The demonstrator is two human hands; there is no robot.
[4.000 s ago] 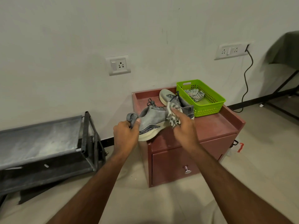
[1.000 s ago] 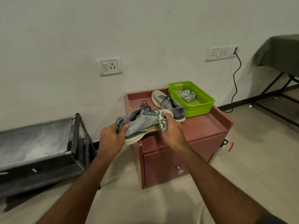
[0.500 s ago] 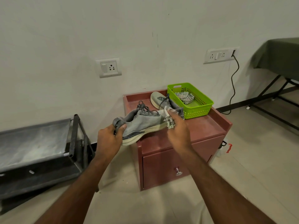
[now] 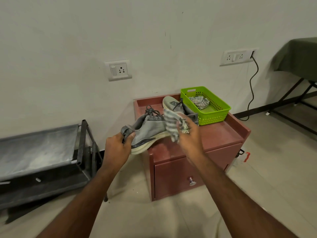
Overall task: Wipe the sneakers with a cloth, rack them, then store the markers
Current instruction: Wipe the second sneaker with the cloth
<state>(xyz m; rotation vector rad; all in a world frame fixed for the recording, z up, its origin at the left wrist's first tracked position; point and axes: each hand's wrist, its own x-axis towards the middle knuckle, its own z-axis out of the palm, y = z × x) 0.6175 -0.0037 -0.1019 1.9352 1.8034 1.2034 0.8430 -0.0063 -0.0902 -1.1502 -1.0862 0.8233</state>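
Shoe (image 4: 151, 130) held by its heel in left hand (image 4: 116, 149), cloth (image 4: 172, 124) bunched in right hand (image 4: 190, 137); could slip and drop if grip loosens.

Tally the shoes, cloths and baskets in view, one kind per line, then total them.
Shoes: 2, one held, one on the cabinet
Cloths: 2, one in the right hand, one in the basket
Baskets: 1
Total: 5

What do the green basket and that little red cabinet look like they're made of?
Basket: likely moulded plastic, with a bright uniform green and a regular grid of holes in its walls. Cabinet: probably painted wood or board, with a flat matte red coat and a shiny metal knob; what lies beneath the paint is unclear.
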